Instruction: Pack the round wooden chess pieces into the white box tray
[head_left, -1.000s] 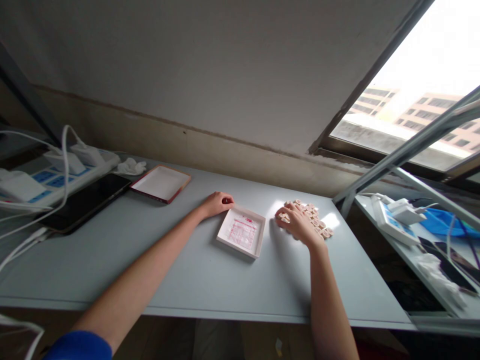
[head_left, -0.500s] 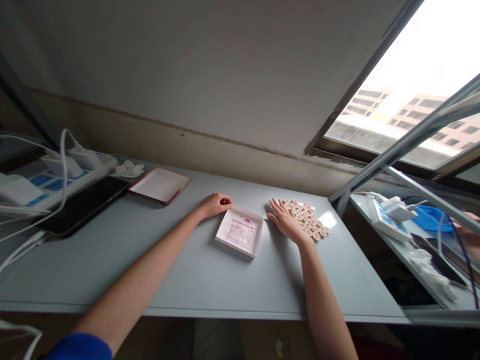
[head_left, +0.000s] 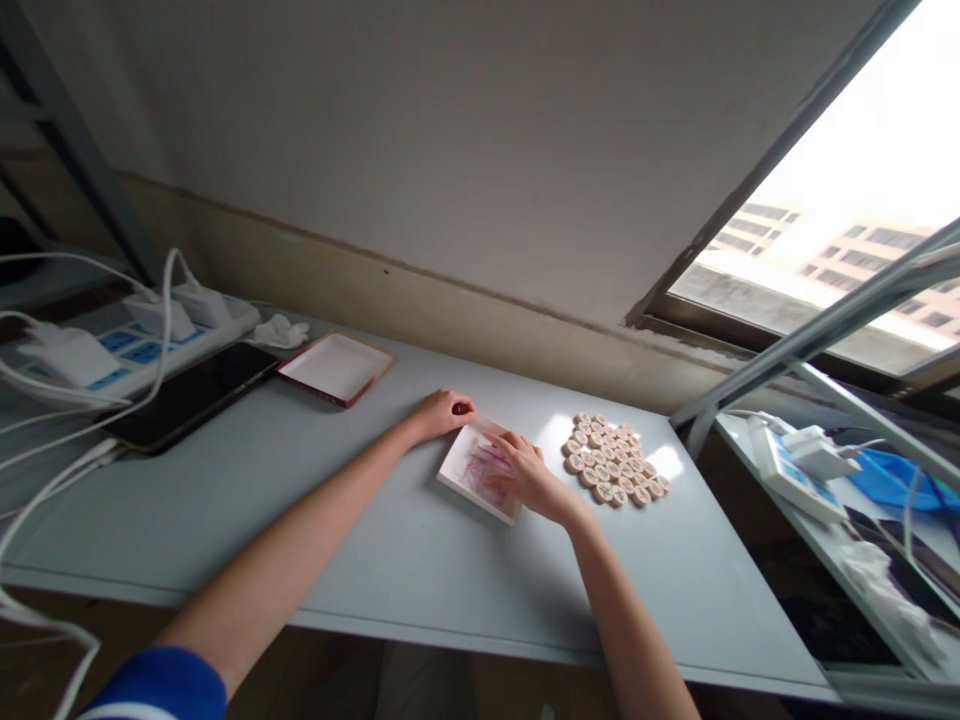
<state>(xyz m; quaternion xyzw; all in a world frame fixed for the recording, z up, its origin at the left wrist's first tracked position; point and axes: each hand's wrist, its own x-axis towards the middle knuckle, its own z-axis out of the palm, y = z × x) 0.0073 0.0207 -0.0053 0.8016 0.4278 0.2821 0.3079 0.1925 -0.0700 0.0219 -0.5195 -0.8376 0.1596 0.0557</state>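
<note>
A square white box tray (head_left: 476, 503) lies on the grey table with a clear plastic sheet or bag with red print (head_left: 480, 468) in it. My left hand (head_left: 442, 413) is at the tray's back left corner, fingers curled and closed on its edge. Over the tray's right part, my right hand (head_left: 523, 472) has its fingers spread and reaching down to the printed plastic; whether it grips it is not visible. Several round wooden pieces with markings (head_left: 611, 460) form a flat cluster to the right of my right hand.
A red-edged box lid (head_left: 337, 367) lies open side up at the back left. Beyond it are crumpled tissue (head_left: 281, 331), a black tablet (head_left: 195, 395) and a power strip with cables (head_left: 150, 350). A metal frame (head_left: 810, 355) rises at right.
My right hand has moved left from the wooden pieces to above the tray, uncovering the cluster. My left hand stays at the tray's corner. The view has shifted slightly.
</note>
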